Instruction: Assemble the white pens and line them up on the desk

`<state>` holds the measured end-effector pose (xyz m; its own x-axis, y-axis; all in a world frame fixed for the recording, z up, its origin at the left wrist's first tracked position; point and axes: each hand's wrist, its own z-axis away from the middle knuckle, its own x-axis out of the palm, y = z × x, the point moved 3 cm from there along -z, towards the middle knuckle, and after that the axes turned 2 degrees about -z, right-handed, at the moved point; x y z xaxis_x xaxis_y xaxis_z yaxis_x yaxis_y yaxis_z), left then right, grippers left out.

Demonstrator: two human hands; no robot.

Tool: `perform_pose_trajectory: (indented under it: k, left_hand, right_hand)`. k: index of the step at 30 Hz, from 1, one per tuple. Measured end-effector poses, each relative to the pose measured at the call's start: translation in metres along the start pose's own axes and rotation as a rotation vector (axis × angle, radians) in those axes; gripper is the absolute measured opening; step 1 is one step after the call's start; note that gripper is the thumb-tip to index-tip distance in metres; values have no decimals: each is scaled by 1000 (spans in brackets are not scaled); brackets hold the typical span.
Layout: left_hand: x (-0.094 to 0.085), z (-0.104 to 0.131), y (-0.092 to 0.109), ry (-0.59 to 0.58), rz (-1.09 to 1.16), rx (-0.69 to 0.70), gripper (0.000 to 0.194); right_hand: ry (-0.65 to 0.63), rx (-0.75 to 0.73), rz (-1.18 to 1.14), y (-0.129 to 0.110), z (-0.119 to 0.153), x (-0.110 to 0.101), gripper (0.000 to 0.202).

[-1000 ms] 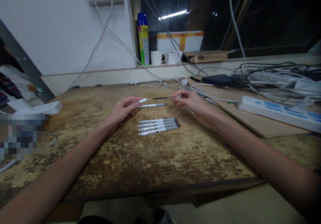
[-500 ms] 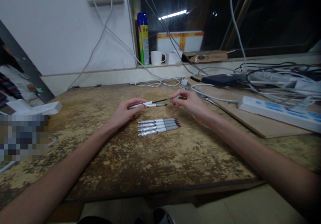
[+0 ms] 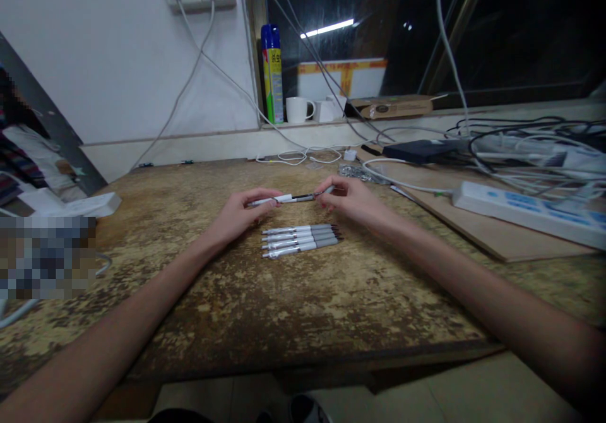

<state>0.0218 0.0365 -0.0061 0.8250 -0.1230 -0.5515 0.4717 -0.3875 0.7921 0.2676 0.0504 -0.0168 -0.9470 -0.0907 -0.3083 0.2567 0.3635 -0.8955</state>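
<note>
Between the fingertips of my left hand [image 3: 243, 211] is the white barrel of a pen [image 3: 285, 198], level just above the table. A dark, thin refill [image 3: 299, 196] sticks out of the barrel's right end. The fingers of my right hand [image 3: 341, 196] pinch a grey pen grip [image 3: 327, 189] by the refill's tip; whether the tip is inside it I cannot tell. Partly hidden just behind or under the refill, the grey end of another pen [image 3: 305, 199] shows. Nearer to me, several white-and-grey pens [image 3: 299, 240] lie side by side, tips to the right.
The worn wooden table [image 3: 284, 309] carries a board [image 3: 478, 224] with a power strip [image 3: 521, 211] and tangled cables on the right. Behind my right hand lies a clear bag [image 3: 357, 172]. A spray can [image 3: 271, 76] and white mug [image 3: 298, 110] stand on the sill.
My right hand has come closer to my left, lowering slightly. Less of the refill shows between the barrel and my right fingers. The row of pens has not moved.
</note>
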Motion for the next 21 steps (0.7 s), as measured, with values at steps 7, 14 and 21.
perform_pose_trajectory:
  k: [7,14,21]
  left_hand:
    - [-2,-1,-1,11,4,-13,42]
    - [-2,-1,-3,-6,10,-10,42]
    - [-2,-2,-4,-20,-21,13,41]
  right_hand:
    - [-17,22,-27,-6,2,1,10]
    - [-44,11,-78,-4,1,3,13]
    - [-71,6,-20,-7,2,5,16]
